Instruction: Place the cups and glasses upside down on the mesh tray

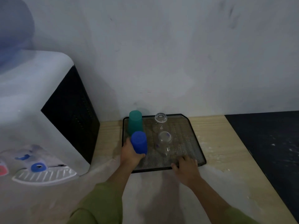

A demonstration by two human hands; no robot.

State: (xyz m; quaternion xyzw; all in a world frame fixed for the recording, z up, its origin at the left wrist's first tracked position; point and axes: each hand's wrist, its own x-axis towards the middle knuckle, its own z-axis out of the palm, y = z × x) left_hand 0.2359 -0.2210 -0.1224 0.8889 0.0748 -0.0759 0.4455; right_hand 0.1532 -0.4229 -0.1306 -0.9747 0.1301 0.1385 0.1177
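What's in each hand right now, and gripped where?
Left hand grips the blue cup at its lower, open end. Right hand rests on the mesh tray edge.

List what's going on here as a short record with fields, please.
Tray: black mesh tray on a wooden counter
Already inverted: teal plastic cup; two clear glasses
Left hand: grips blue plastic cup, base up
Right hand: rests on tray's near edge
Beside: white water dispenser

Dim, scuffed grey wall (161, 54) behind pale wooden counter (226, 143); white water dispenser (40, 110) at left.
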